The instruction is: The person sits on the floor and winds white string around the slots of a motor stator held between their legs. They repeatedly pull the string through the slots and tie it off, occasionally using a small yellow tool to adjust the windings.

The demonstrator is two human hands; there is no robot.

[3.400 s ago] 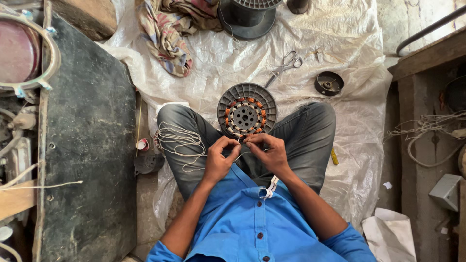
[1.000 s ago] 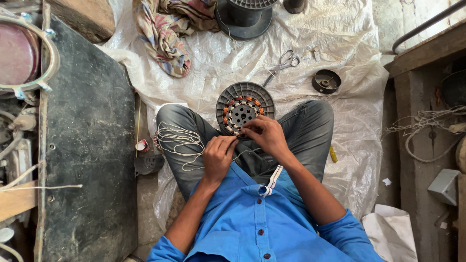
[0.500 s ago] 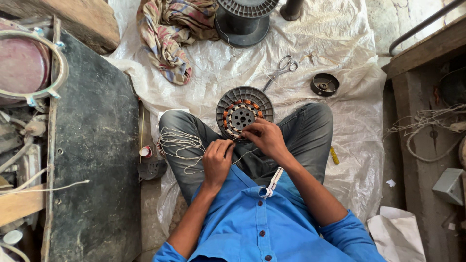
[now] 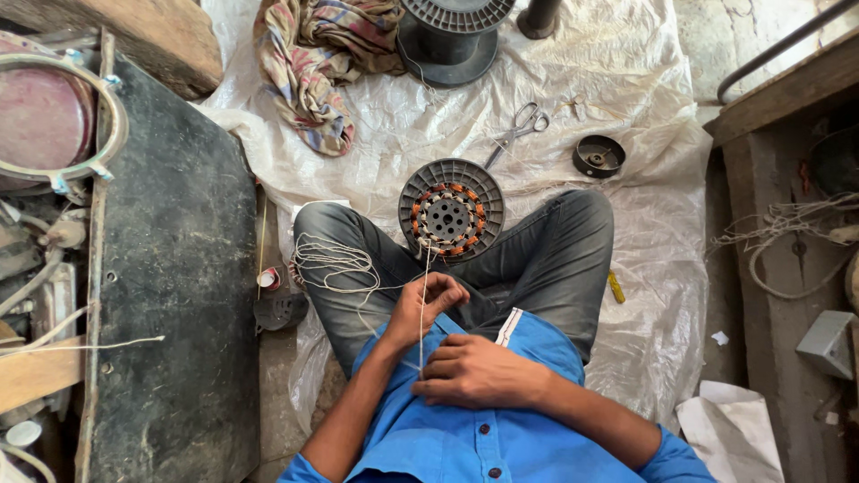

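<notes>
Now both hands have drawn back from the stator [image 4: 450, 213], left hand [image 4: 429, 304] and right hand [image 4: 474, 371] pinching the string [image 4: 422, 295].

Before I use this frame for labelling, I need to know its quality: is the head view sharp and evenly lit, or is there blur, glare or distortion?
Head view: daylight, soft and even; white plastic sheet bright but not blown out. The left hand, right hand, thin string and round motor stator are sharp, no motion blur. Wide-angle stretch toward the edges; the dark board keeps little detail.
</notes>
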